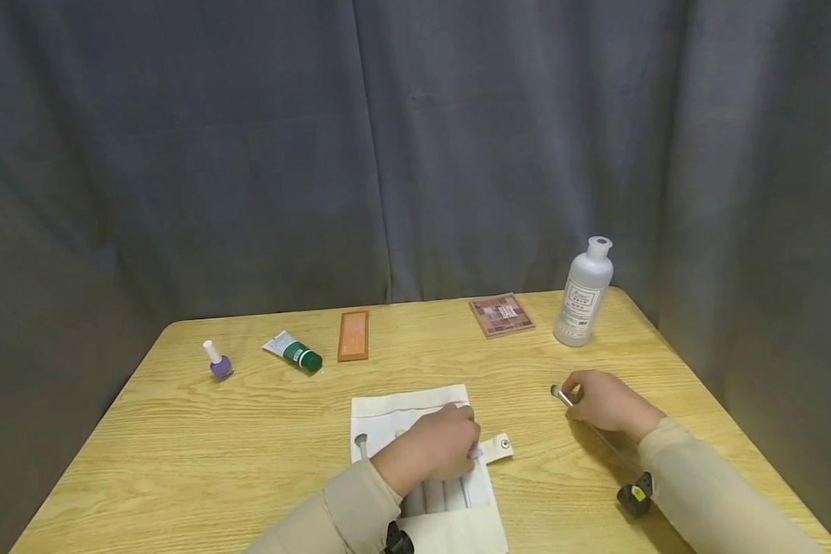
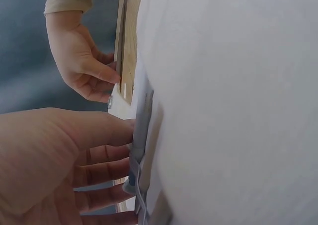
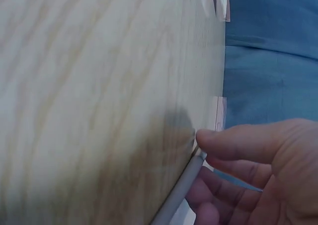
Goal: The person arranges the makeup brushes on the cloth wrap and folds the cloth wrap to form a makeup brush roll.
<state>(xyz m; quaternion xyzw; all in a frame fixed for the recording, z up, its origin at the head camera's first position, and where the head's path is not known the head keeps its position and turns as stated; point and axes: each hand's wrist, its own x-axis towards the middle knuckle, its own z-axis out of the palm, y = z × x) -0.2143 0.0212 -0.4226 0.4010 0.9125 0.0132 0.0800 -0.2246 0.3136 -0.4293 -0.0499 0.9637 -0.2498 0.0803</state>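
Observation:
A white cloth brush roll (image 1: pixel 481 531) lies unfolded at the front of the table, with several makeup brushes in its slots. Over its right side is my left hand (image 1: pixel 438 446); in the left wrist view, thumb and fingers pinch a grey-handled makeup brush (image 2: pixel 142 120) beside a thin elastic loop (image 2: pixel 136 173). To the right of the roll, my right hand (image 1: pixel 605 402) pinches another makeup brush (image 1: pixel 562 396) near its head. That brush's pale handle (image 3: pixel 179 190) runs low along the tabletop toward the wrist. The left palm hides part of the roll.
Along the back stand or lie a purple nail polish bottle (image 1: pixel 220 366), a green-capped tube (image 1: pixel 295 352), an orange case (image 1: pixel 353 336), a pinkish palette (image 1: pixel 502 315) and a tall clear bottle (image 1: pixel 582 296). A snap strap (image 1: pixel 496 448) sticks out from the roll's right edge. Dark curtains surround the table (image 1: pixel 180 462).

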